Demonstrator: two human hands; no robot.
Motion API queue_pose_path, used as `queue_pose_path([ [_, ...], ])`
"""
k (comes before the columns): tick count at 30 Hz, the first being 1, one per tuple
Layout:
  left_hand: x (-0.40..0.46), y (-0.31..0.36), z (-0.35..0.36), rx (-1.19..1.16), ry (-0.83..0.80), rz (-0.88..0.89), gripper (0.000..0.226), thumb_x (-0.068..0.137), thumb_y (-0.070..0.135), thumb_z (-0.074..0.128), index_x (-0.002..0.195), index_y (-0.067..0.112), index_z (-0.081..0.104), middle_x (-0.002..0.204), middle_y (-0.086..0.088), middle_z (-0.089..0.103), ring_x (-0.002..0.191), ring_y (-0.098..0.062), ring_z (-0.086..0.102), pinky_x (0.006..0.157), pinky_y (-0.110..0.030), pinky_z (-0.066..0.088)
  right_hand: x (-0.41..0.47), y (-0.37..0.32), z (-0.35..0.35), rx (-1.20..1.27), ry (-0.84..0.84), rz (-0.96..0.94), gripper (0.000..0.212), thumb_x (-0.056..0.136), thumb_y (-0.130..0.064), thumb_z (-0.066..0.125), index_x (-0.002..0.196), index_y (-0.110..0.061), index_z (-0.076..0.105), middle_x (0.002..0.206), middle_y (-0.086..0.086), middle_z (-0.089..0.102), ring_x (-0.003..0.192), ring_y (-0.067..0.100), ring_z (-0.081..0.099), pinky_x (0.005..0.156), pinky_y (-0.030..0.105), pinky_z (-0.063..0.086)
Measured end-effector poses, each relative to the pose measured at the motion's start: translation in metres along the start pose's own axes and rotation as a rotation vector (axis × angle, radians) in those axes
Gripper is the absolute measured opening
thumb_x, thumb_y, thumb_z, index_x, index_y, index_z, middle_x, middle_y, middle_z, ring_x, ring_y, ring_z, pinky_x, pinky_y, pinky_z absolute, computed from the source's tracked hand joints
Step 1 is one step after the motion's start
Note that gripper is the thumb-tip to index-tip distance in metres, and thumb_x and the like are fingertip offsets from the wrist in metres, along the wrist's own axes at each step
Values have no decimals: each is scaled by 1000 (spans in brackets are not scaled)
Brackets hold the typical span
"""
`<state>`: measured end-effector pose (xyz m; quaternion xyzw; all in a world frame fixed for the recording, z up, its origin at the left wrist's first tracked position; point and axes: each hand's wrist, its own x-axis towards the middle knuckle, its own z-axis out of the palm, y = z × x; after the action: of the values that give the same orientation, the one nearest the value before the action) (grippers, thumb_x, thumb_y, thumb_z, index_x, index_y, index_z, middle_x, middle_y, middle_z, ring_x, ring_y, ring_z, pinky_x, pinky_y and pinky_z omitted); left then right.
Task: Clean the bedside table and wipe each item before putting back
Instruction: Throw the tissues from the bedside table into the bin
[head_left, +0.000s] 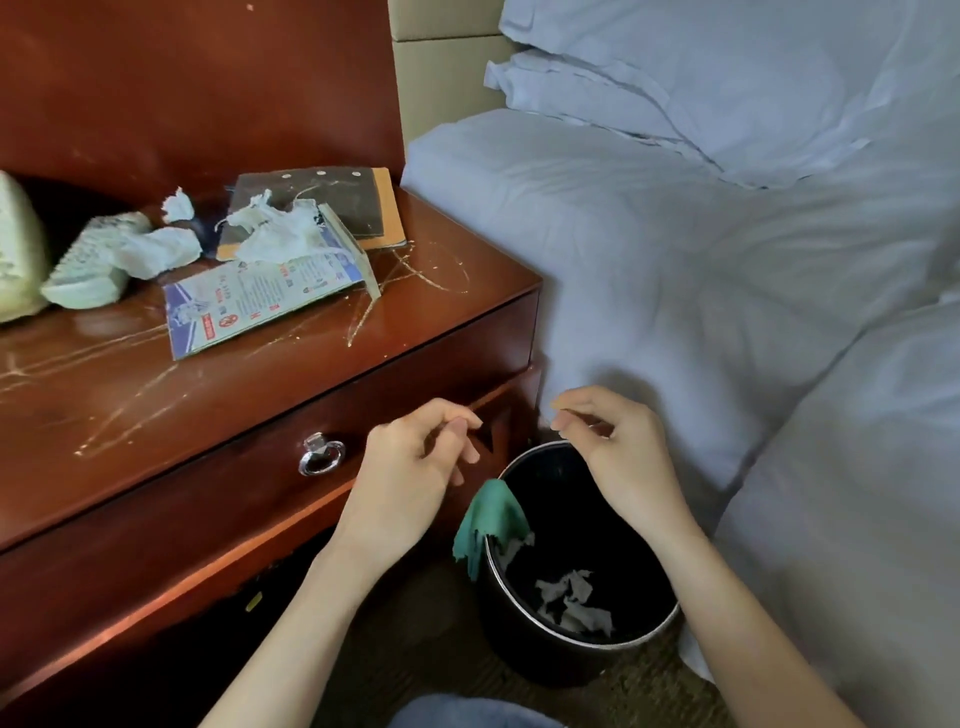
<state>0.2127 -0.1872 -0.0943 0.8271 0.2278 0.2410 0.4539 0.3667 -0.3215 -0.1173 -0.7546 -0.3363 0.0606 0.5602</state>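
The reddish-brown bedside table (156, 395) carries pale streaks across its top. On it lie a blue printed leaflet (249, 306), a dark pad on an orange folder (332, 202), crumpled white tissues (280, 228) and a pale textured wad (98, 260). A black waste bin (519, 649) stands on the floor between table and bed, with torn tissue scraps (571, 603) inside and a green cloth (488, 519) draped over its rim. My left hand (415, 457) and my right hand (608, 441) hover above the bin, fingers loosely curled, nothing visible in either.
A bed with light blue-white duvet (727, 312) and pillows (727, 78) fills the right side, close against the bin. The table's drawer has a metal ring pull (321, 457). A pale rounded object (15, 249) sits at the table's far left edge.
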Motion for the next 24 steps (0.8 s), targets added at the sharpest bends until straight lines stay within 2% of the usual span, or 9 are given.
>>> queue_pose_path([
  [4,-5,22,-37,-5,99,71,24,99,18,47,90,30,66,69,8,66,51,-3,57,52,-11,42,22,-41,15,65,-72,-108,31,83,-8,65,76,-38,68,76,-18,71,74,-3,65,68,11,45],
  [8,-4,36,-76,90,180,105,22,98,19,49,88,29,65,66,8,65,49,-5,57,50,-9,42,41,-85,31,92,-127,-242,21,80,-20,63,81,-41,68,79,-14,71,81,5,66,77,23,49],
  [13,4,41,-121,187,294,110,21,96,15,51,83,24,65,60,7,64,47,-3,56,52,-8,41,62,-124,51,42,-196,-386,29,85,-12,66,78,-40,66,83,-21,70,82,1,64,77,16,48],
  [15,10,41,-139,268,333,106,21,95,17,50,81,26,63,60,10,64,48,-4,57,54,-15,44,70,-138,58,27,-209,-449,31,85,-9,65,78,-40,65,82,-20,69,78,-1,64,75,12,47],
  [17,16,39,-157,342,376,92,20,95,19,49,83,27,63,60,11,65,51,-4,58,59,-27,49,79,-149,67,18,-220,-485,26,84,-7,64,81,-32,68,79,-17,69,74,-2,62,70,6,45],
  [20,27,34,-180,438,425,68,20,95,23,46,87,26,63,65,10,66,58,-3,59,62,-31,50,94,-161,81,-8,-248,-509,19,84,-5,64,84,-23,70,77,-13,68,71,-4,58,66,4,42],
  [24,45,24,-202,591,432,31,16,96,24,46,89,24,60,69,6,62,61,-17,53,60,-35,47,118,-170,101,-103,-320,-570,18,86,-7,64,89,-24,68,81,-15,61,76,-7,55,69,4,41],
])
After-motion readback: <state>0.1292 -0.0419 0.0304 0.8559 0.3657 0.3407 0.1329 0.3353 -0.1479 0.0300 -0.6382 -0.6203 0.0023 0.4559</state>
